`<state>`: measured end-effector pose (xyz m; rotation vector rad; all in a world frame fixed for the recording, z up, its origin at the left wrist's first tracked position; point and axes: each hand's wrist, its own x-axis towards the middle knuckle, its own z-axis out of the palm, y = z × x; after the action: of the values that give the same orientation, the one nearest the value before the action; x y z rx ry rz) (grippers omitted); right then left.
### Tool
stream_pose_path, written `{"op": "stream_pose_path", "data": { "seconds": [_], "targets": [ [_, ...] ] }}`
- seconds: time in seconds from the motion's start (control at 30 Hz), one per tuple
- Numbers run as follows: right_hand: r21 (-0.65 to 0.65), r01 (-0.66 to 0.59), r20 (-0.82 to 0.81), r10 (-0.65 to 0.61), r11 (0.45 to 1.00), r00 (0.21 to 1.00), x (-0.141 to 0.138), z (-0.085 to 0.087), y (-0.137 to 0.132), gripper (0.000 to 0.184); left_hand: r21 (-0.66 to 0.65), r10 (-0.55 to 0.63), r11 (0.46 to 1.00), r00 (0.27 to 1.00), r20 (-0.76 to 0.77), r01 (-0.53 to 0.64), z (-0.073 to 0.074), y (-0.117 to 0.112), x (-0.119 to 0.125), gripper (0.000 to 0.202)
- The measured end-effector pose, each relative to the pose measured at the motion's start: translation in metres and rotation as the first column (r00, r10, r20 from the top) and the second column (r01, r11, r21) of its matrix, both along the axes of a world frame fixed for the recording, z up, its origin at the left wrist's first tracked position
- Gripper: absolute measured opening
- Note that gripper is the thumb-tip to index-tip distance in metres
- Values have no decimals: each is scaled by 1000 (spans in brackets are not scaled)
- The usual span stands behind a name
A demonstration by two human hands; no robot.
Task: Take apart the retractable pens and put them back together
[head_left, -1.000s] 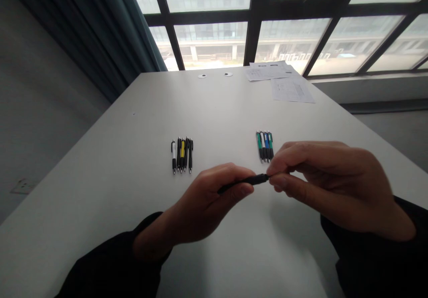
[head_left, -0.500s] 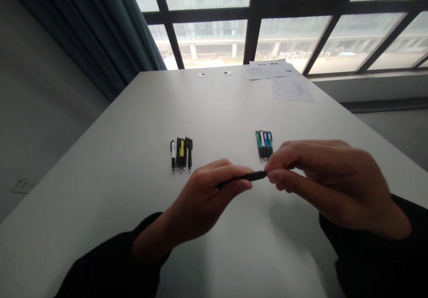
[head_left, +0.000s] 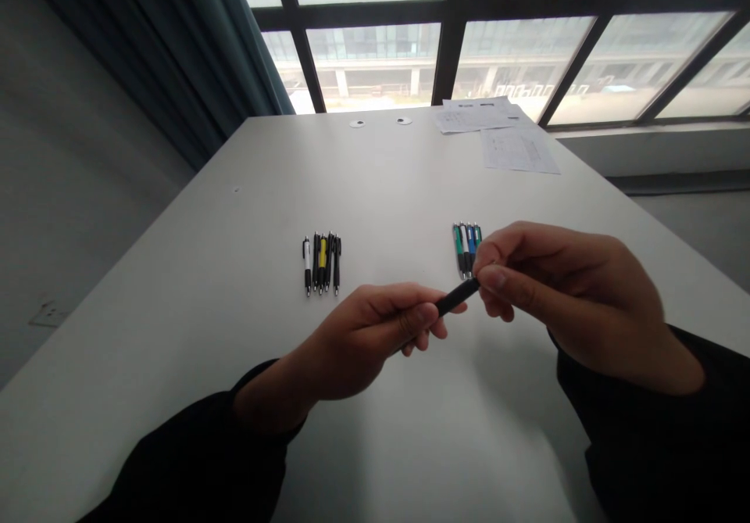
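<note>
A black pen [head_left: 458,296] is held between my two hands above the white table [head_left: 387,195], slanting up to the right. My left hand [head_left: 375,331] grips its barrel between thumb and fingers. At the other end, my right hand [head_left: 562,296] pinches the tip with thumb and forefinger, which cover that end. Beyond the left hand lies a row of pens: a white and black pen [head_left: 308,263], a yellow and black pen [head_left: 322,261] and several black ones [head_left: 336,265]. Past the right fingertips is a group with green [head_left: 458,243], white and blue [head_left: 471,241] barrels, partly hidden.
Printed papers [head_left: 519,150] lie at the table's far right corner. Two round white covers [head_left: 404,121] sit near the far edge, in front of the window. A dark blue curtain [head_left: 234,46] hangs at the left.
The black pen has tilted, its right end rising with my right hand. My left fingers have shifted and now show beneath the pen. The view has moved slightly.
</note>
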<state>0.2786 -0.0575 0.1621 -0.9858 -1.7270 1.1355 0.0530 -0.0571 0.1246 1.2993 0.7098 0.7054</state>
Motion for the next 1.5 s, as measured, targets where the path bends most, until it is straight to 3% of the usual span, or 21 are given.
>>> {"op": "stream_pose_path", "data": {
  "seconds": [0.2, 0.37, 0.5, 0.57, 0.63, 0.73, 0.77, 0.87, 0.97, 1.3, 1.5],
  "targets": [
    [104, 74, 80, -83, 992, 993, -2, -2, 1, 10, -16, 30, 999, 999, -13, -30, -5, 3, 1, 28],
    [104, 54, 60, -60, 993, 996, -1, 2, 0, 8, 9, 20, 1000, 1000, 21, -20, -5, 3, 0, 25],
    [49, -14, 51, 12, 999, 999, 5, 4, 8, 24, 18, 50, 998, 996, 74, -52, -6, 4, 0, 23],
    [-22, -76, 143, 78, 997, 987, 8, -4, 19, 24, 8, 87, 996, 991, 100, -88, -8, 5, 0, 24],
    [-84, -111, 364, 134, 990, 922, 7, -19, 33, 21, -6, 127, 992, 985, 115, -127, -9, 6, 0, 25],
    [-58, -60, 805, 82, 997, 588, -3, -50, 50, 26, -33, 164, 986, 978, 127, -162, -9, 7, 1, 24],
    [-74, -71, 829, 101, 995, 550, -7, -60, 53, 29, -40, 169, 986, 976, 135, -165, -8, 7, 1, 23],
    [-80, -81, 858, 110, 993, 502, -17, -79, 54, 30, -49, 156, 988, 975, 159, -150, -3, 7, 2, 20],
    [-76, -79, 882, 104, 994, 460, -20, -85, 51, 24, -45, 146, 989, 975, 166, -140, 0, 7, 3, 19],
    [-105, -87, 937, 128, 991, 324, -9, -81, 51, 13, -30, 160, 987, 981, 109, -158, 0, 6, 3, 19],
    [-169, -9, 958, 166, 986, 233, -5, -76, 56, 25, -50, 178, 984, 980, 93, -174, 1, 5, 1, 18]
  ]
}}
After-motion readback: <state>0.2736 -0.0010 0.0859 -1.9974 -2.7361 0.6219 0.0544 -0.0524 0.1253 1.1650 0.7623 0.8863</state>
